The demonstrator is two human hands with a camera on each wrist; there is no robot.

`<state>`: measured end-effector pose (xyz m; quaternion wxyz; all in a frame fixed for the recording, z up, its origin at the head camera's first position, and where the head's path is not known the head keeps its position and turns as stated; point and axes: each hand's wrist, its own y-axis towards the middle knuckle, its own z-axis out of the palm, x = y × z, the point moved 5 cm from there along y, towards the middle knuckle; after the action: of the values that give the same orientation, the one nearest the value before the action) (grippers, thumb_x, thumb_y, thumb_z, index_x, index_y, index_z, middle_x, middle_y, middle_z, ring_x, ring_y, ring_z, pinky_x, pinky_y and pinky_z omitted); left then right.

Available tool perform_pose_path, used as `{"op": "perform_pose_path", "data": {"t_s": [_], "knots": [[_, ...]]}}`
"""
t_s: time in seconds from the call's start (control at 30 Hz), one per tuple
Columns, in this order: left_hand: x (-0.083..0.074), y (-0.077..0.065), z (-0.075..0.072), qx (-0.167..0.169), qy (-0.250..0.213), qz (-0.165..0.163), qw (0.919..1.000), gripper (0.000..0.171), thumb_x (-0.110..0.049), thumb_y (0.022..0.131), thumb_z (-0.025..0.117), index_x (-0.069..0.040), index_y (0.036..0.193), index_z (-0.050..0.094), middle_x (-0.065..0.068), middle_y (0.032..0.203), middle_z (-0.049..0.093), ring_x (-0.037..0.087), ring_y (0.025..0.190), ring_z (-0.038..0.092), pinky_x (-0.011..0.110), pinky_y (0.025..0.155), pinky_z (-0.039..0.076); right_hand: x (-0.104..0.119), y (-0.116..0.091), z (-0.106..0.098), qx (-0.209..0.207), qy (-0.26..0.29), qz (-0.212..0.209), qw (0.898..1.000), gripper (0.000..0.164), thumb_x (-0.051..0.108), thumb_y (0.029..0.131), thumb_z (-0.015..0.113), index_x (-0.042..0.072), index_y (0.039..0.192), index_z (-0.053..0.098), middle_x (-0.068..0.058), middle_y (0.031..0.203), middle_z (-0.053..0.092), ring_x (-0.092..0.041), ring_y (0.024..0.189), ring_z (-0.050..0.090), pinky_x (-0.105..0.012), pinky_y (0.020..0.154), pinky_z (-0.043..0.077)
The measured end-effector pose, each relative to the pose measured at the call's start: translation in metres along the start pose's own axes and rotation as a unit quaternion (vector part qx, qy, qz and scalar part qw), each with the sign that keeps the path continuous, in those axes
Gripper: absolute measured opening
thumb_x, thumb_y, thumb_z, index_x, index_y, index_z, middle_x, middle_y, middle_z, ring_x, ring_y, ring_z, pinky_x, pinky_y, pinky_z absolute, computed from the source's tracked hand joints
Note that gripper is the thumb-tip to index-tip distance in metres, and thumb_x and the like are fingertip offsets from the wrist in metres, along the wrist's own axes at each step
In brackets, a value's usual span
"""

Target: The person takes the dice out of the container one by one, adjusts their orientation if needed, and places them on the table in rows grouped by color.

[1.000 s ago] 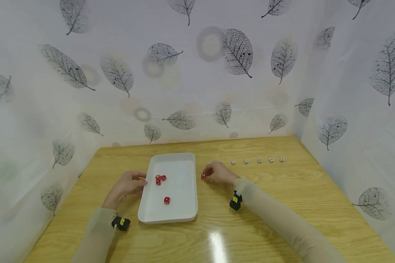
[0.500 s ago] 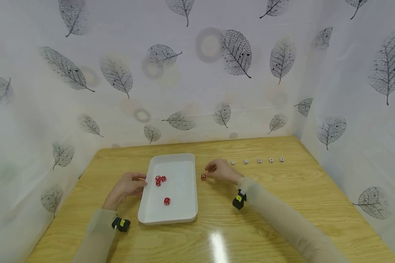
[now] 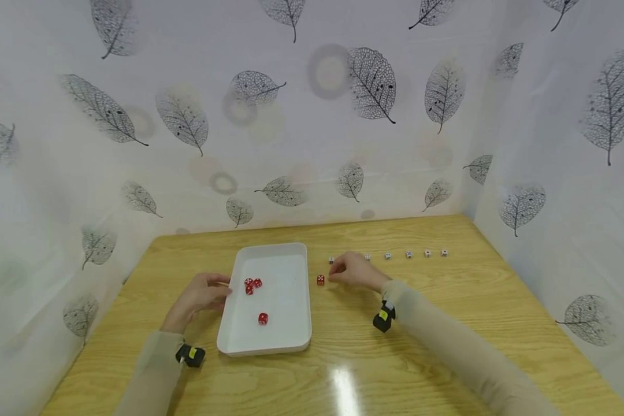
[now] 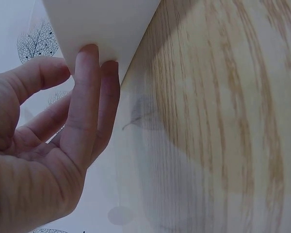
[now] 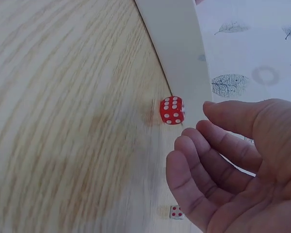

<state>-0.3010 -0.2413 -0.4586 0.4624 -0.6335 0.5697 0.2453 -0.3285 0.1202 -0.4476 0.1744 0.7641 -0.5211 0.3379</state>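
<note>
A red die (image 3: 320,280) with white pips stands on the table just right of the white tray (image 3: 286,341). Beside it is my right hand (image 3: 357,270), fingers loosely curled and holding nothing; the right wrist view shows a gap between the fingertips and the red die (image 5: 172,110). My left hand (image 3: 201,299) touches the tray's left side. In the left wrist view, fingertips rest against the tray's outer wall (image 4: 106,24) and the thumb is at its upper edge. Inside the tray lie three clustered red dice (image 3: 249,290) and a separate red die (image 3: 263,319).
Several small white dice form a row behind and right of my right hand, from a white die (image 3: 331,260) to the rightmost white die (image 3: 444,253); the hand may hide part of the row. A leaf-patterned curtain (image 3: 301,138) encloses the wooden table (image 3: 416,370).
My right hand has let go of the red die and drawn slightly right, leaving it on the table. The leftmost white die has come into sight. My left hand stays at the tray.
</note>
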Motion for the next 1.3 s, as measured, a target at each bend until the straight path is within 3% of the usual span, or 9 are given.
{"op": "perform_pose_path", "data": {"t_s": [0.3, 0.63, 0.93, 1.17, 1.3], "knots": [[0.000, 0.001, 0.000, 0.000, 0.001, -0.004, 1.0000, 0.044, -0.009, 0.093, 0.064, 0.007, 0.133, 0.053, 0.025, 0.122, 0.061, 0.022, 0.092, 0.069, 0.038, 0.077, 0.061, 0.014, -0.005, 0.011, 0.022, 0.002, -0.031, 0.999, 0.013, 0.021, 0.090, 0.070, 0.009, 0.086, 0.074, 0.001, 0.077, 0.067, -0.009, 0.061, 0.055, -0.023, 0.054, 0.048], [0.002, 0.002, -0.001, -0.003, -0.005, -0.012, 0.9999, 0.044, -0.011, 0.093, 0.065, 0.005, 0.132, 0.054, 0.025, 0.121, 0.063, 0.022, 0.091, 0.070, 0.038, 0.077, 0.061, 0.042, -0.005, 0.022, 0.037, 0.073, -0.062, 0.995, 0.016, 0.021, 0.094, 0.066, 0.006, 0.094, 0.071, -0.015, 0.085, 0.070, -0.013, 0.068, 0.061, -0.025, 0.060, 0.054], [-0.001, 0.000, 0.001, -0.001, -0.006, -0.008, 1.0000, 0.044, -0.008, 0.092, 0.065, 0.007, 0.132, 0.053, 0.025, 0.120, 0.062, 0.022, 0.090, 0.070, 0.037, 0.076, 0.061, 0.070, 0.006, 0.034, 0.003, 0.058, -0.119, 0.991, 0.012, 0.025, 0.093, 0.067, 0.014, 0.092, 0.071, 0.003, 0.083, 0.068, -0.007, 0.072, 0.059, -0.022, 0.062, 0.052], [-0.001, 0.001, 0.001, 0.003, -0.005, 0.000, 1.0000, 0.043, -0.005, 0.092, 0.063, 0.009, 0.132, 0.053, 0.024, 0.114, 0.065, 0.018, 0.085, 0.069, 0.036, 0.074, 0.062, 0.089, 0.013, 0.047, 0.043, 0.035, -0.107, 0.993, 0.011, 0.024, 0.093, 0.068, 0.014, 0.092, 0.073, -0.003, 0.087, 0.072, -0.010, 0.071, 0.062, -0.022, 0.060, 0.054], [0.000, 0.001, 0.001, 0.003, -0.010, 0.003, 0.9999, 0.043, -0.005, 0.092, 0.063, 0.009, 0.132, 0.053, 0.023, 0.112, 0.065, 0.017, 0.083, 0.069, 0.035, 0.072, 0.062, 0.099, 0.017, 0.055, 0.083, 0.014, -0.091, 0.992, 0.007, 0.023, 0.091, 0.070, 0.017, 0.089, 0.072, 0.003, 0.084, 0.070, -0.014, 0.076, 0.065, -0.022, 0.062, 0.055]]}}
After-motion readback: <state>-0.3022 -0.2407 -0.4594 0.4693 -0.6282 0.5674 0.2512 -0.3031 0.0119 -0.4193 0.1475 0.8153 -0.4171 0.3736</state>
